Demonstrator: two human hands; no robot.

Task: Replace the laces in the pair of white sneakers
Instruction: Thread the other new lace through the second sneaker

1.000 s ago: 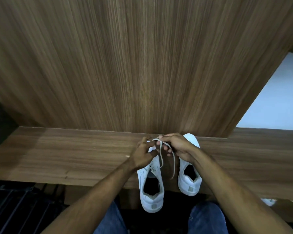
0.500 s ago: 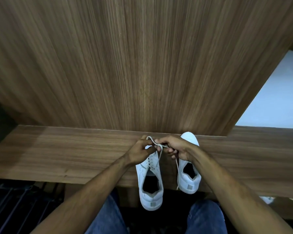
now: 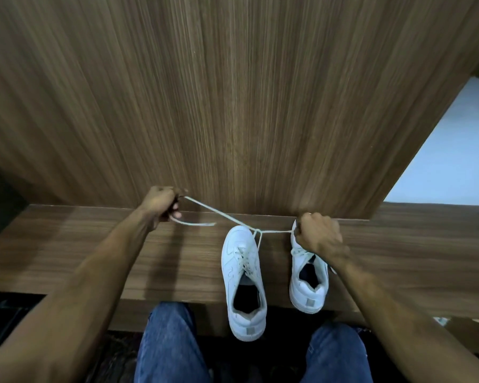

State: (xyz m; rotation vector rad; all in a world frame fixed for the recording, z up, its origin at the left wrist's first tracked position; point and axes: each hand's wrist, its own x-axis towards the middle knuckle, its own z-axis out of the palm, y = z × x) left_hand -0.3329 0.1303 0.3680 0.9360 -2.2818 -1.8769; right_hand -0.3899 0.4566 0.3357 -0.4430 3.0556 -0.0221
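Observation:
Two white sneakers stand on a low wooden shelf, toes toward the wall. The left sneaker is laced, and its white lace is crossed in a knot above the toe. My left hand, far out to the left, is closed on one end of the lace, which runs taut; the loose tip trails below the hand. My right hand grips the other end and covers the toe of the right sneaker, which is laced too.
A tall wood-grain panel rises right behind the shelf. White floor shows at the right. My knees in blue jeans are below the shelf edge. A dark rack sits at the lower left.
My hands, close together over the left sneaker before, have pulled apart sideways. The lace has gone taut and the knot has drawn tight above the shoe.

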